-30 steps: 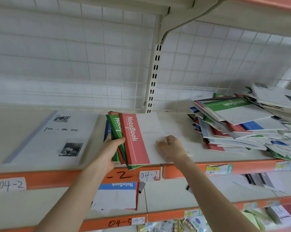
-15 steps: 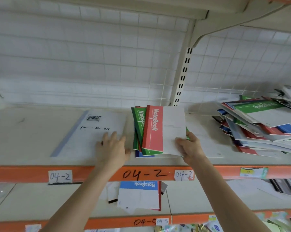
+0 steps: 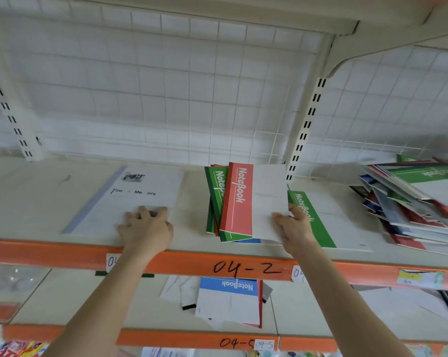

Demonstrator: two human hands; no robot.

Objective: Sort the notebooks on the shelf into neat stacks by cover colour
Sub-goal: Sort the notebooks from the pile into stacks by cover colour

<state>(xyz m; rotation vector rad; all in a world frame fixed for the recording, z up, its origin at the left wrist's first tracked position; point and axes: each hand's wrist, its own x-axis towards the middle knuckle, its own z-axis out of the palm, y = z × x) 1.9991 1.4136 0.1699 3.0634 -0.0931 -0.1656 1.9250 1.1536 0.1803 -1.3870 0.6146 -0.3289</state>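
A small fanned bundle of notebooks stands tilted on the shelf [image 3: 186, 243], with a red-banded notebook [image 3: 239, 199] in front and green ones [image 3: 216, 191] behind. My right hand [image 3: 293, 228] grips the bundle's lower right corner. Beside it a green-banded notebook [image 3: 318, 222] lies flat on the shelf. My left hand [image 3: 146, 226] rests with curled fingers on the near edge of a flat white-and-grey "Time Memory" notebook [image 3: 130, 197] to the left.
A messy pile of mixed red, green and blue notebooks [image 3: 418, 202] fills the shelf's right end. A slotted upright post [image 3: 305, 124] and wire grid stand behind. On the lower shelf lies a blue-banded notebook [image 3: 229, 300]. The shelf edge is orange, marked 04-2.
My left hand left the bundle and moved left onto the white-and-grey notebook. My right hand slid the bundle aside, uncovering the flat green-banded notebook. The view shifted left.
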